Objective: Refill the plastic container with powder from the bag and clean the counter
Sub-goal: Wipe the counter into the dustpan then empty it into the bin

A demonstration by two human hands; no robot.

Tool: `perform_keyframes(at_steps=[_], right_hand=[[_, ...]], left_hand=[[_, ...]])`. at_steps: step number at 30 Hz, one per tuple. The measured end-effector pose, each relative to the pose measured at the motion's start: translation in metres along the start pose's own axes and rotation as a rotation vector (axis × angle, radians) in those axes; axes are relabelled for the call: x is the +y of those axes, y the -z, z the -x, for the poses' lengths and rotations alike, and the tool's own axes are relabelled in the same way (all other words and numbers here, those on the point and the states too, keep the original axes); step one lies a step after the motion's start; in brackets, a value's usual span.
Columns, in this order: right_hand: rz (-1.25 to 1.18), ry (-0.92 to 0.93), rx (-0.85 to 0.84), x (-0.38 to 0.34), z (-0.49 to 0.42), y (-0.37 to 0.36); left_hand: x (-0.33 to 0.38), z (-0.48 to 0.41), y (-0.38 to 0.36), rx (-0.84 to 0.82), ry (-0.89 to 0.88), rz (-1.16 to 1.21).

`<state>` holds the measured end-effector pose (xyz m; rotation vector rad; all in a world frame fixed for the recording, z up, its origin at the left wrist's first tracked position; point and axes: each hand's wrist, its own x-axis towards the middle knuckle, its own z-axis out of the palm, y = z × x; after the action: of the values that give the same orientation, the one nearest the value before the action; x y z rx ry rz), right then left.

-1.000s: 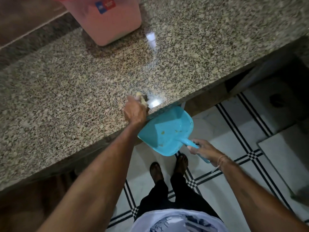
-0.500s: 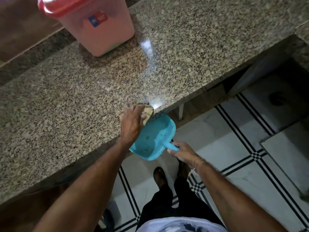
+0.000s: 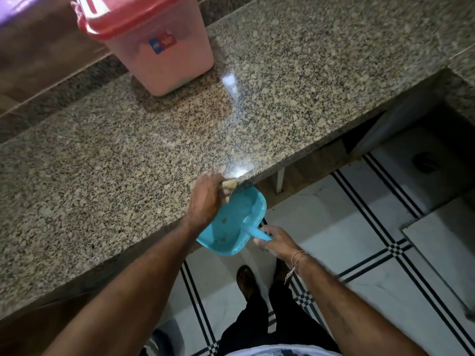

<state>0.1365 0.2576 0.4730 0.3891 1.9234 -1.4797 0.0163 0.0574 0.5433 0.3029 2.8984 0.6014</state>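
Sweeping had reached the edge of the speckled granite counter [image 3: 295, 93]. The yellowish wad [image 3: 229, 185] gripped in the left hand [image 3: 207, 199], which lay on the stone a second earlier, was now drawn over the lip above the turquoise plastic dustpan [image 3: 228, 227]. The pan's handle was clasped by the right hand [image 3: 279, 242]. Cleaning was judged nearly done. The pink plastic container with red lid [image 3: 164, 60] stood closed at the back, and its blue-and-red sticker [image 3: 162, 43] could not be read.

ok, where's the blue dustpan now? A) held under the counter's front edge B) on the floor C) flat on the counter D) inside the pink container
A: the right hand grips the dustpan by its handle below the granite counter edge, where the left hand holds a sponge.
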Motion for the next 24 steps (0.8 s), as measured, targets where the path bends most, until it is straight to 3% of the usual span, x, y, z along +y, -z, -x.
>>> perform_keyframes(at_steps=[5,8,10,13,18,21,24], right_hand=[[-0.031,0.021,-0.014,-0.005,-0.004,0.001],[-0.023,0.022,-0.003,-0.004,-0.005,0.001],[-0.013,0.015,0.004,-0.002,-0.006,0.000],[-0.028,0.021,-0.008,0.001,-0.006,-0.001],[-0.067,0.003,-0.022,0.003,-0.010,-0.007],[-0.049,0.005,-0.028,0.002,-0.011,-0.007],[-0.058,0.012,-0.032,0.003,-0.009,-0.002]], left_hand=[[0.002,0.029,0.006,-0.058,-0.103,-0.138],[-0.016,0.025,0.022,0.104,0.108,-0.060],[-0.027,0.023,0.030,0.116,0.281,-0.072],[-0.011,0.017,0.027,0.113,0.390,0.055],[0.025,-0.015,0.005,0.054,0.345,-0.048],[0.019,-0.035,0.009,-0.048,0.311,0.104],[0.002,-0.039,0.024,-0.107,0.159,0.251]])
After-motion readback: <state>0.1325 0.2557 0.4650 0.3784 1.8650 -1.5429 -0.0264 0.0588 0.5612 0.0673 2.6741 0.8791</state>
